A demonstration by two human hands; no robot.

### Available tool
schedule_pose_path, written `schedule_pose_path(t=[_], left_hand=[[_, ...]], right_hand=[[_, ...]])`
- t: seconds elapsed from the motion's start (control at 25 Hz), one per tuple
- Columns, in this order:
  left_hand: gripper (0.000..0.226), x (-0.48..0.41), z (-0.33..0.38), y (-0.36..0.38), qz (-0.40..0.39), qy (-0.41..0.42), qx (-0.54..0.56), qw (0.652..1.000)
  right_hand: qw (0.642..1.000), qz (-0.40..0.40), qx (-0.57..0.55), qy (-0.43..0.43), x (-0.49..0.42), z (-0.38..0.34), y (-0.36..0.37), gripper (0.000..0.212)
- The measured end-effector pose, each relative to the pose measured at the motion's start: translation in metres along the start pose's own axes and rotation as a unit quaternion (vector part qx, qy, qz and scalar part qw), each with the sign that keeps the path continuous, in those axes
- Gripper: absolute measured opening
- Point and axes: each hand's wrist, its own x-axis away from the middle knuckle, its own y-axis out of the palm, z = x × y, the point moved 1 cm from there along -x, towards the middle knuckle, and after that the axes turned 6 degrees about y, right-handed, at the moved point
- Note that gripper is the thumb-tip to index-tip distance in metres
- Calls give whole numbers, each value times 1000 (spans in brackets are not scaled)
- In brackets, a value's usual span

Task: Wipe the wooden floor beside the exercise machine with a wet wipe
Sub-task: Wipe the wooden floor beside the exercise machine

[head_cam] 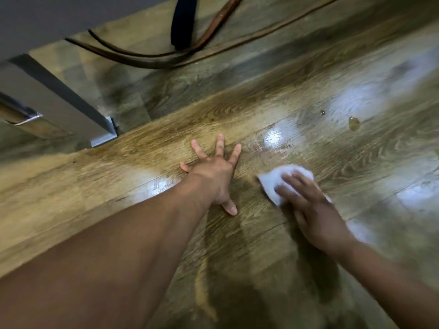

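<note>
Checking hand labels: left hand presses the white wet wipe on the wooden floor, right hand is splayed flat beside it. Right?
Hands are swapped. In the head view the right hand presses the white wet wipe on the wooden plank floor; the left hand is splayed flat beside it, bare.

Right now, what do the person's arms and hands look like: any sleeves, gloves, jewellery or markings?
Both arms are bare as far as the frame shows: no sleeves in view. The left hand and right hand wear no gloves, and no rings, watch or bracelet show on the fingers or wrists. No tattoos or markings are visible. The right hand is motion-blurred, so fine detail there is unclear.
</note>
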Motion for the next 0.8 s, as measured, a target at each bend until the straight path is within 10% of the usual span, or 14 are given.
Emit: schedule_pose_path(t=[0.16, 0.48, 0.8], left_hand=[[153, -1, 1, 0, -8, -5, 0, 1000], [152, 3, 7, -1, 0, -24, 0, 1000], [149, 2, 4, 1, -1, -21, 5, 1000]], right_hand=[[1000, 3, -4, 5, 68, 22, -6, 52], [999, -33, 32, -2, -116, -12, 5, 73], [1000, 9, 16, -16, 72, 41, -5, 49]])
